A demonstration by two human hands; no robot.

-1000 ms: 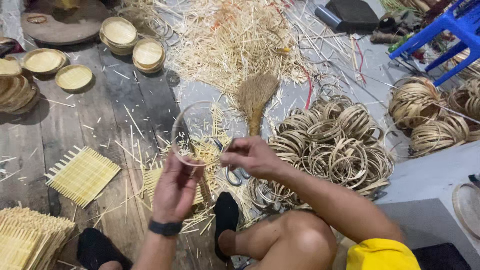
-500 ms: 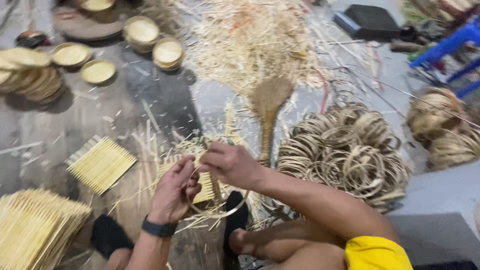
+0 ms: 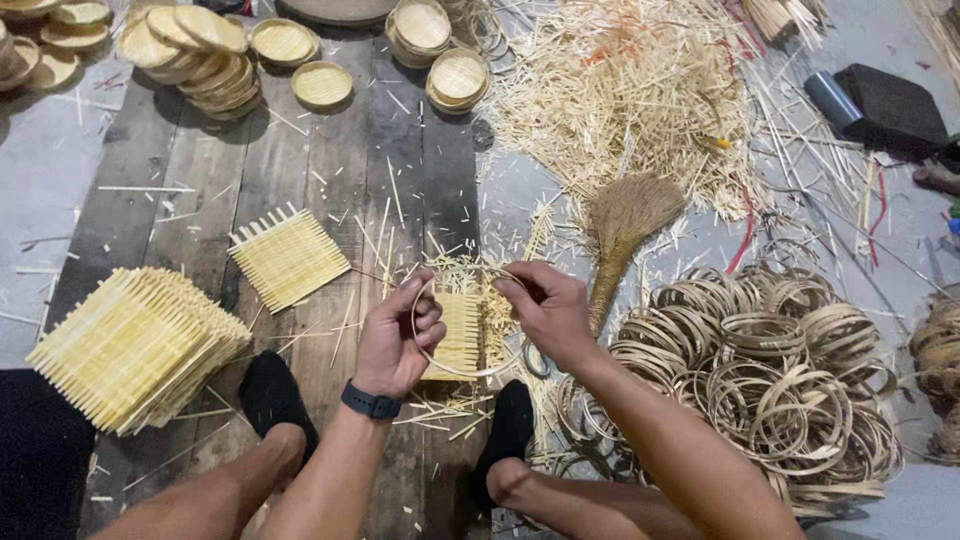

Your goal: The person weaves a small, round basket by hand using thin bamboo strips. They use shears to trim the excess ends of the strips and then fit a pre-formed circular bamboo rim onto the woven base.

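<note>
My left hand [image 3: 397, 338] and my right hand [image 3: 546, 307] both grip a thin bamboo ring [image 3: 470, 372], one on each side of it. The ring hangs low over a small square woven bamboo mat [image 3: 458, 335] that lies on the wooden floor between my feet. The left thumb and fingers pinch the ring's left rim; the right fingers curl over its upper right rim. A dark watch sits on my left wrist.
A pile of bamboo rings [image 3: 770, 370] lies to the right. A stack of woven mats [image 3: 135, 345] sits at left, one loose mat [image 3: 288, 256] beyond it. Finished round trays [image 3: 200, 55] line the far edge. A hand broom [image 3: 625, 235] and scattered bamboo slivers [image 3: 620, 90] lie ahead.
The ring has come down from chest height to just above the small mat. Both hands have kept hold of it. The view has tilted lower and to the left.
</note>
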